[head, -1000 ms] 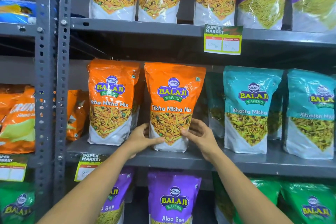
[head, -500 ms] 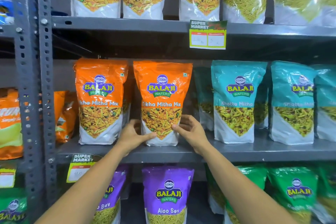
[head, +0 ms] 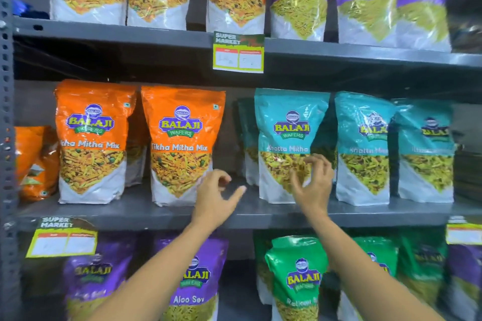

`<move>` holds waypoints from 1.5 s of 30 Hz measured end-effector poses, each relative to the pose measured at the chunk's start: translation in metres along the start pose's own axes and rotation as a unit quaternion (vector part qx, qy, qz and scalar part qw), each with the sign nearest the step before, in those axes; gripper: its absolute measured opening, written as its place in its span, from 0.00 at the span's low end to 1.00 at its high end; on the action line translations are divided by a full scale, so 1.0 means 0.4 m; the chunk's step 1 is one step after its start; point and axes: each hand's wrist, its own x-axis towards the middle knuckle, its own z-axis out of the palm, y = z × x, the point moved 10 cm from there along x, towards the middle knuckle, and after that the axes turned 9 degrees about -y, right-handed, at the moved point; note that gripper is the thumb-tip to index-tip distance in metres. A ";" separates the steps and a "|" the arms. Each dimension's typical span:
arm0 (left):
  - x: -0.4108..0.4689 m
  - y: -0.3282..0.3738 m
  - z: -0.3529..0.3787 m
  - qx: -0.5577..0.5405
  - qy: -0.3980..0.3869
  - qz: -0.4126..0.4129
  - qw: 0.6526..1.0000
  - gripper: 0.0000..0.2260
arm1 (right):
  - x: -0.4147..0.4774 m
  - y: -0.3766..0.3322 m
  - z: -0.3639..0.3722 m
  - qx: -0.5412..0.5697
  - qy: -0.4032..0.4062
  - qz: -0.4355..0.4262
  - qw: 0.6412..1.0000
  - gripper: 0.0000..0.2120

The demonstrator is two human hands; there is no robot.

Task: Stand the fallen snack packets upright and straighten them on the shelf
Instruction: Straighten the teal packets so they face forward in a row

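Both hands are empty, fingers loosely curled and released. The left hand hovers in the gap at four o'clock from the orange packet, thumb out. The right hand hangs in front of the teal packet, at its five o'clock; whether the fingertips touch it is unclear. Forearms reach up from the bottom edge. Along the middle shelf every front packet stands upright, so that row looks mostly done; the teal one probably wants straightening next. A green packet at six o'clock leans slightly.
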 end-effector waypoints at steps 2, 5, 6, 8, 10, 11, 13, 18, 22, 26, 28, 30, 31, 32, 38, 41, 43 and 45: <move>0.036 -0.012 0.107 -0.068 -0.047 -0.086 0.993 0.24 | 0.031 0.087 -0.010 0.040 -0.057 0.055 0.996 0.26; 0.076 -0.037 0.214 -0.126 -0.105 -0.198 0.966 0.41 | 0.057 0.176 0.045 0.119 -0.174 0.131 0.969 0.38; 0.086 -0.045 0.238 -0.141 -0.117 -0.221 0.958 0.45 | 0.059 0.199 0.070 0.159 -0.206 0.159 0.952 0.42; 0.093 -0.062 0.278 -0.176 -0.142 -0.249 0.942 0.50 | 0.050 0.231 0.119 0.228 -0.255 0.209 0.916 0.42; 0.091 -0.069 0.314 -0.195 -0.167 -0.256 0.932 0.53 | 0.037 0.247 0.146 0.257 -0.290 0.212 0.897 0.33; 0.089 -0.072 0.323 -0.194 -0.175 -0.255 0.931 0.54 | 0.031 0.248 0.157 0.271 -0.299 0.204 0.892 0.28; 0.093 -0.080 0.324 -0.172 -0.173 -0.250 0.937 0.53 | 0.027 0.255 0.171 0.286 -0.301 0.193 0.889 0.26; 0.111 -0.074 0.309 -0.129 -0.154 -0.242 0.949 0.44 | 0.039 0.248 0.170 0.250 -0.283 0.172 0.910 0.30; 0.119 -0.059 0.299 -0.103 -0.141 -0.243 0.954 0.44 | 0.082 0.237 0.144 0.270 -0.257 0.176 0.911 0.23; 0.125 -0.058 0.296 -0.092 -0.155 -0.244 0.953 0.42 | 0.230 0.244 0.088 0.342 -0.171 0.214 0.899 0.16; 0.125 -0.053 0.296 -0.089 -0.159 -0.240 0.954 0.42 | 0.303 0.235 0.077 0.350 -0.161 0.228 0.894 0.15; 0.126 -0.046 0.294 -0.085 -0.160 -0.238 0.954 0.42 | 0.362 0.219 0.077 0.328 -0.171 0.225 0.901 0.11; 0.127 -0.043 0.291 -0.080 -0.157 -0.237 0.955 0.41 | 0.383 0.212 0.078 0.317 -0.179 0.223 0.904 0.08; 0.127 -0.041 0.285 -0.073 -0.152 -0.235 0.957 0.40 | 0.399 0.208 0.078 0.307 -0.181 0.223 0.907 0.08; 0.116 -0.060 0.270 -0.072 -0.160 -0.243 0.954 0.42 | 0.404 0.188 0.058 0.278 -0.106 0.175 0.939 0.11; 0.118 -0.071 0.270 -0.149 -0.177 -0.265 0.936 0.41 | 0.341 0.192 0.075 0.297 -0.157 0.181 0.924 0.10; 0.147 -0.067 0.234 -0.216 -0.095 -0.258 0.937 0.26 | 0.256 0.214 0.106 0.295 -0.231 0.200 0.905 0.22; 0.181 -0.048 0.183 -0.231 -0.007 -0.236 0.944 0.09 | 0.137 0.239 0.149 0.240 -0.324 0.206 0.892 0.34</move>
